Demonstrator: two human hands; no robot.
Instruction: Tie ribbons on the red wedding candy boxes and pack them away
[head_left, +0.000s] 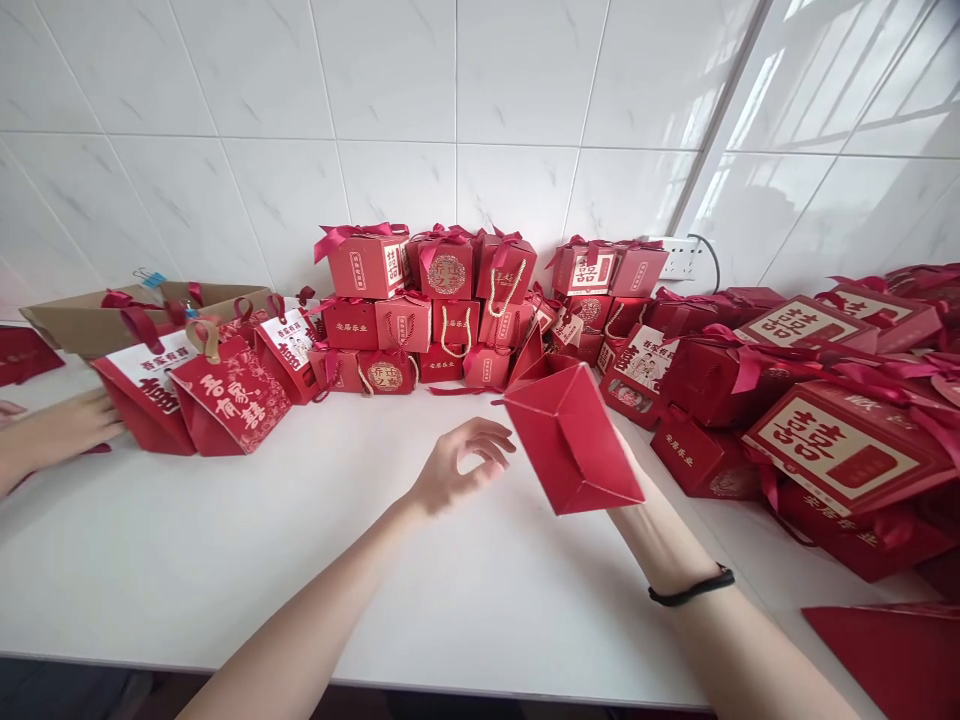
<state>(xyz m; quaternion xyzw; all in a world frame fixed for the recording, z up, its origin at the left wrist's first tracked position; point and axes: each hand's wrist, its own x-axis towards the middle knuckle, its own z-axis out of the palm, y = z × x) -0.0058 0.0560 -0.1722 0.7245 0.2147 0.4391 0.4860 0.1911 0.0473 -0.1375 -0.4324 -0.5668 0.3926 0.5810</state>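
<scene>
Hovering beside a red box, one hand curls around nothing while the other grasps it

A pale tiled wall (397,90) backs the whole scene, and against it runs a white worktop (225,560). On the person's right a big heap of red gift boxes (832,440) leans inward; a lower stack of boxes (442,330) sits in the middle by the wall. Off to the left I see an open carton (67,315), with a co-worker's hand (82,425) beside some peaked boxes (232,400).

Between the person's arms, a single red box (574,440) hangs above the worktop, tilted, its creased underside turned towards the person. The long axis of that underside slants from far left to near right. The box lies just to the right of the left hand (454,465), a small gap between them, and it is plainly nearer the right hand (637,468).

That right hand grasps the box from behind; its fingers are hidden, so I cannot tell their exact grip. The left hand is released: fingers loosely bent, thumb apart from them, touching nothing. Smallest of all, a black band (691,588) circles the right wrist.
</scene>
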